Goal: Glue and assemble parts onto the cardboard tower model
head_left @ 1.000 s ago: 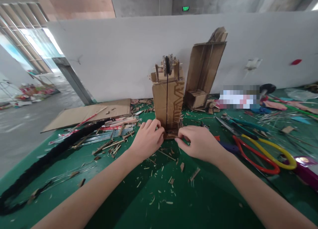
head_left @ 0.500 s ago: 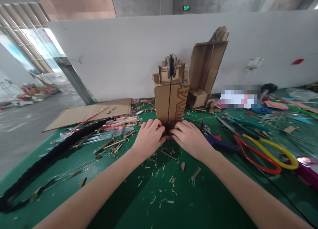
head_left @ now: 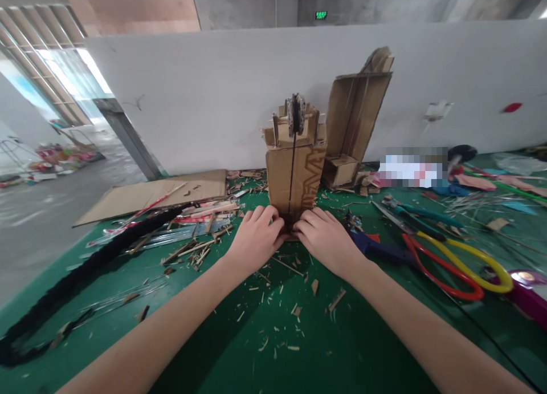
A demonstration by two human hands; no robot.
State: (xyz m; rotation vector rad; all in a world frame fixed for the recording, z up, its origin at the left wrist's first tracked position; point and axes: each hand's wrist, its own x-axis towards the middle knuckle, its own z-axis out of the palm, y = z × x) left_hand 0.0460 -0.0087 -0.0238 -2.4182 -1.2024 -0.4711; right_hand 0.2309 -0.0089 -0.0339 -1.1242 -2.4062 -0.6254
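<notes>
Left hand [head_left: 256, 237], right hand [head_left: 325, 237] pinching base of cardboard tower [head_left: 294, 177].

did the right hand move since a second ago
Yes. The right hand shifted left, toward the foot of the cardboard tower, closing the gap to the left hand. It now lies further from the scissors.

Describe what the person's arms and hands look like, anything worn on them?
Both arms are bare to the frame's edge, with no sleeves in view. The left hand and right hand wear no gloves, and no rings, watch or bracelet show on the visible sides.
</notes>
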